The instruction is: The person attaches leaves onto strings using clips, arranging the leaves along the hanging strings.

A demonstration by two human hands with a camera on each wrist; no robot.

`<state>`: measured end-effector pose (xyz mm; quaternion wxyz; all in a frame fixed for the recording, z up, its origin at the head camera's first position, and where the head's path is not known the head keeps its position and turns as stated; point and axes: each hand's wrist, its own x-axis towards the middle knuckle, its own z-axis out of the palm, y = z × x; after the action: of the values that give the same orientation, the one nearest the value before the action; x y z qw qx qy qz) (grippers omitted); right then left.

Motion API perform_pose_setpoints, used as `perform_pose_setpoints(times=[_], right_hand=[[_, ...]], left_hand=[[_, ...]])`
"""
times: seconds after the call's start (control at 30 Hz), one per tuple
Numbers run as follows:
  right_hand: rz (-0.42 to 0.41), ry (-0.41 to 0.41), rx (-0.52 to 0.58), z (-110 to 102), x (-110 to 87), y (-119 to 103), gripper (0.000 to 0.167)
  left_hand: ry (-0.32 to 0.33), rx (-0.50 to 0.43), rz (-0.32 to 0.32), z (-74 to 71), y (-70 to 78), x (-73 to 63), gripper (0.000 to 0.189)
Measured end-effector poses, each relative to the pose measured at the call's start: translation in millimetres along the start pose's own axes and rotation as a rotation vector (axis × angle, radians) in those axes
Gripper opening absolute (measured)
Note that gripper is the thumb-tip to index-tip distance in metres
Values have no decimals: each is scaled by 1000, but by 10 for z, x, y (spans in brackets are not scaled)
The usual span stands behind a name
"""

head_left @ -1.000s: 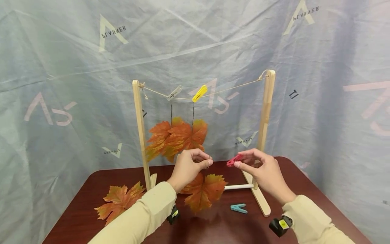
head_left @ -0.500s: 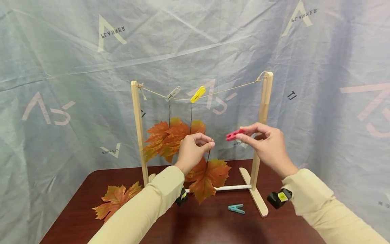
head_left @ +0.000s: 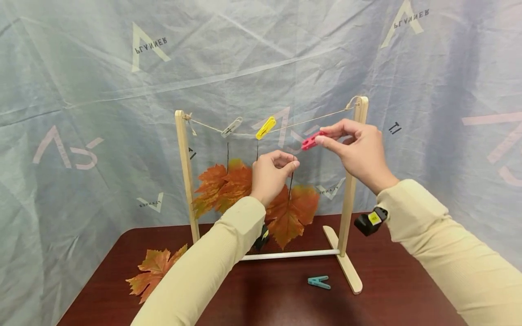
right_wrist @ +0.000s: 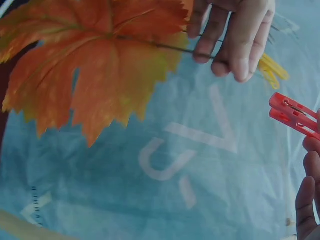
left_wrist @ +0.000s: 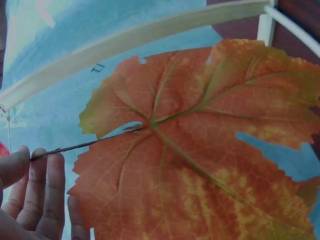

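Between thumb and fingers my left hand (head_left: 272,174) pinches the thin dark stem of an orange maple leaf (head_left: 294,210), which hangs below it. The left wrist view shows that leaf (left_wrist: 200,135) up close, its stem held near the tip. My right hand (head_left: 360,151) pinches a red clothespin (head_left: 311,141) by its handle end, just above and to the right of the stem's top. Both hands are a little below the string (head_left: 318,118). Apart from the stem, the red clothespin (right_wrist: 295,116) appears closed in the right wrist view.
Two more leaves (head_left: 222,185) hang from the string by a grey clothespin (head_left: 231,127) and a yellow clothespin (head_left: 266,128). Wooden posts (head_left: 185,172) hold the string. On the table (head_left: 281,290) lie a loose leaf (head_left: 152,271) and a blue clothespin (head_left: 319,282).
Both hands have risen toward the string. The left hand has carried its leaf up and to the right; the right hand has lifted the red clothespin.
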<state>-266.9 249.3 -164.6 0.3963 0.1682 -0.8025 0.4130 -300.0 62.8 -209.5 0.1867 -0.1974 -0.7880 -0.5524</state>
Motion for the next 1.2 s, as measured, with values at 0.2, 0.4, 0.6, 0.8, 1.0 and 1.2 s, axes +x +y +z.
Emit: perform_pose_setpoints(times=[0.2, 0.4, 0.6, 0.8, 1.0, 1.2], right_hand=[[28, 14, 33, 29, 210, -153, 23], [70, 20, 105, 152, 336, -203, 20], [92, 40, 122, 210, 430, -218, 19], [87, -4, 88, 214, 481, -198, 23], [95, -51, 80, 217, 501, -169, 24], [107, -77, 62, 230, 512, -147, 24]], left_hand=[[56, 31, -31, 58, 101, 135, 10], [129, 29, -89, 106, 174, 236, 11], [158, 16, -119, 128, 223, 256, 11], [176, 26, -122, 121, 192, 271, 11], [197, 51, -119, 128, 158, 309, 11], [201, 49, -130, 133, 172, 315, 11]])
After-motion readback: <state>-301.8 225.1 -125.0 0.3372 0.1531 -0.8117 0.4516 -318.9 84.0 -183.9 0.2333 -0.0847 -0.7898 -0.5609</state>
